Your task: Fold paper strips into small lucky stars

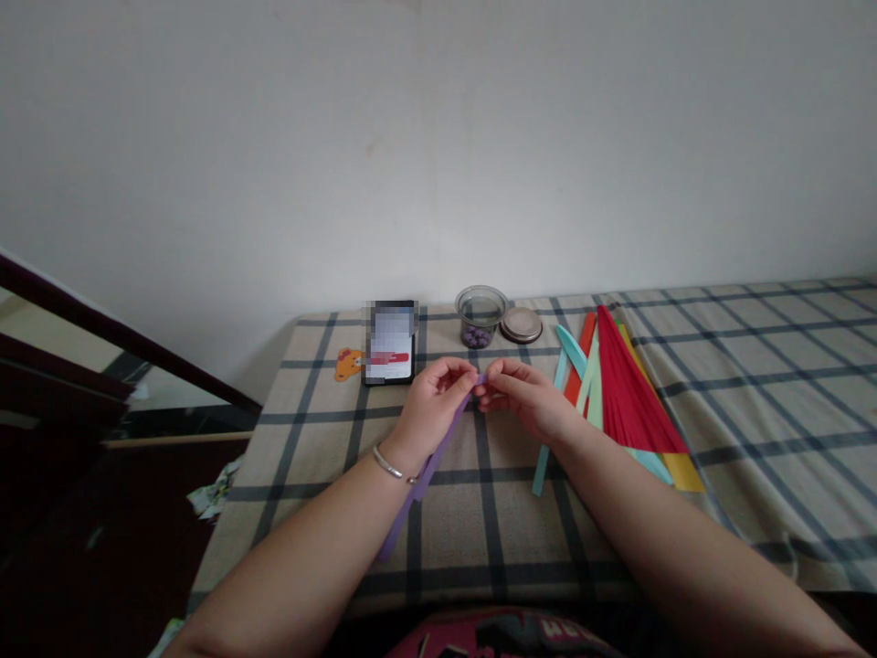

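Both hands meet over the middle of the checked cloth, fingers pinched on one purple paper strip [442, 450]. My left hand [442, 393] is closed on the strip between thumb and forefinger, a silver bangle at its wrist. My right hand [524, 393] pinches the strip's upper end close beside it. The strip's long part trails down past my left wrist, partly hidden by it. Beyond the hands stands a clear plastic tub [481, 311] with small purple pieces at its bottom. A round lid [522, 324] lies to its right.
Colored paper strips in red [634, 393], orange, yellow, green and light blue lie fanned out at the right. A phone [390, 347] lies at the back left, next to an orange bear-shaped piece [348, 364]. The wall [438, 155] rises behind; a dark railing [137, 329] stands left.
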Demonstrator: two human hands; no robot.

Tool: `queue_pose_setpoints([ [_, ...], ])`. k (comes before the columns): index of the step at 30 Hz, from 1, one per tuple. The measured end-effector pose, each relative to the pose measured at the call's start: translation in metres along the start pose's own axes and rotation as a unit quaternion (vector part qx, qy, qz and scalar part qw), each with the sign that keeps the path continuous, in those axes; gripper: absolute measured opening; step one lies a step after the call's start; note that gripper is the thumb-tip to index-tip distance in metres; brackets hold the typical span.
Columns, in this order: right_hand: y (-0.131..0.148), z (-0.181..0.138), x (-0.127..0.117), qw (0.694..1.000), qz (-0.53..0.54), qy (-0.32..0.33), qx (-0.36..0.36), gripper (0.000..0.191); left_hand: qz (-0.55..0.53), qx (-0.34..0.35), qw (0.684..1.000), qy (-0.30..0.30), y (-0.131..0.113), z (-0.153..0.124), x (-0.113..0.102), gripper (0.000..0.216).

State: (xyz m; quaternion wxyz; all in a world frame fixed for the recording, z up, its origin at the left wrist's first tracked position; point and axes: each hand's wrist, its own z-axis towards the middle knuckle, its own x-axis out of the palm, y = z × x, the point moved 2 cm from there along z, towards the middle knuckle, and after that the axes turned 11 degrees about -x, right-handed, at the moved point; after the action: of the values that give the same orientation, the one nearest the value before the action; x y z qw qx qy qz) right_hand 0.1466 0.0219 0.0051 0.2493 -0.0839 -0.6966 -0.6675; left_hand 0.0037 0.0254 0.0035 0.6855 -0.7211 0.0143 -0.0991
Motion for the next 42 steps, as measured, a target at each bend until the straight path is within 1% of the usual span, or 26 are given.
queue_pose_setpoints([
  [5, -0.001, -0.002, 0.000, 0.999, 0.046, 0.012, 0.016, 0.026, -0.023, -0.001, 1.000, 0.004, -0.002, -0.001, 0.001, 0.015],
  [9, -0.002, -0.001, 0.001, 0.998, 0.054, 0.018, 0.036, 0.025, -0.024, 0.013, 1.000, 0.013, -0.006, -0.002, 0.002, 0.014],
  [15, -0.002, -0.001, 0.002, 0.997, 0.050, 0.027, 0.047, 0.028, 0.018, 0.042, 0.999, 0.023, -0.006, -0.003, 0.000, 0.015],
  [21, -0.002, -0.001, 0.002, 0.997, 0.047, 0.030, 0.055, 0.028, 0.097, 0.122, 0.987, 0.029, -0.008, -0.003, -0.002, 0.007],
  [27, -0.003, 0.001, 0.001, 0.998, 0.043, 0.024, 0.049, 0.029, 0.184, 0.218, 0.958, -0.008, -0.012, -0.006, -0.002, 0.004],
  [30, -0.003, 0.001, 0.001, 0.998, 0.041, 0.023, 0.034, 0.027, 0.215, 0.249, 0.944, -0.028, -0.014, -0.008, -0.003, 0.004],
  [33, -0.002, 0.002, 0.001, 0.999, 0.039, 0.013, 0.007, 0.026, 0.236, 0.257, 0.936, -0.044, -0.015, -0.009, -0.003, 0.006],
  [37, -0.001, 0.002, 0.000, 0.999, 0.015, -0.018, -0.031, 0.027, 0.250, 0.241, 0.935, -0.067, -0.016, -0.010, -0.002, 0.008],
  [42, 0.000, 0.002, 0.001, 0.991, -0.068, -0.045, -0.105, 0.028, 0.232, 0.199, 0.950, -0.055, -0.011, -0.009, -0.001, 0.013],
])
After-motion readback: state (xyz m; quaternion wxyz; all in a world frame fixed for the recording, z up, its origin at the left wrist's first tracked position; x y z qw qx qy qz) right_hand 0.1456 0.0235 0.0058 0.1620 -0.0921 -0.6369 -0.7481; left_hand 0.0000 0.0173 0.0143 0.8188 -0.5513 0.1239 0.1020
